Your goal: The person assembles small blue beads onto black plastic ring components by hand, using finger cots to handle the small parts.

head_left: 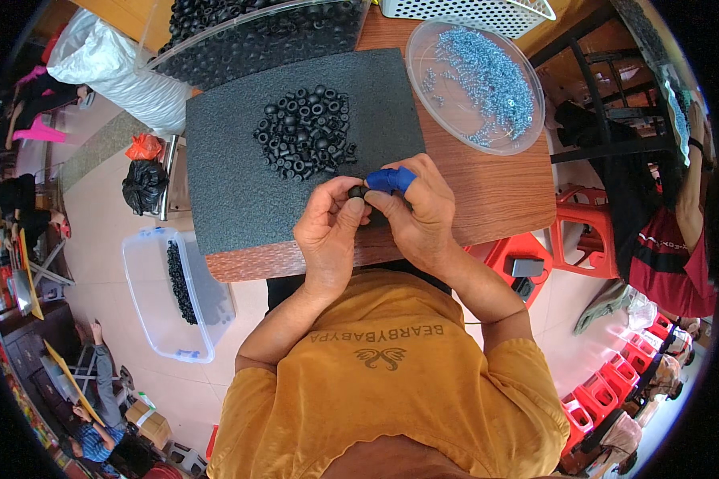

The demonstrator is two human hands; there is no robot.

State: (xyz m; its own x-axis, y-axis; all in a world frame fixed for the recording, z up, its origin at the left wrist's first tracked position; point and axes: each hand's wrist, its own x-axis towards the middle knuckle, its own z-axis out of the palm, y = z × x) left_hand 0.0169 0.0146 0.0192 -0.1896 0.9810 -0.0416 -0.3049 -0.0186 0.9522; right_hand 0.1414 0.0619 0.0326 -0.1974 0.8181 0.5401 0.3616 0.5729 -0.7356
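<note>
Over the front edge of the dark grey mat point(240, 172), both my hands meet at one small black round part point(356, 191). My left hand point(327, 231) pinches it between thumb and forefinger. From the other side, my right hand point(423, 211) grips the same part, its thumb and forefinger pressed close. A blue finger cover point(390, 180) wraps the right forefinger. Just beyond my hands lies a pile of similar small black parts point(303, 128), some ring-shaped and some domed. Whether anything smaller sits between the fingertips is hidden.
A round clear tray point(420, 84) with many tiny bluish pieces stands at the right of the wooden table point(495, 191). Beyond the mat, a clear bin point(256, 20) holds more black parts. A plastic box point(148, 319) stands on the floor at left, red stools point(591, 231) at right.
</note>
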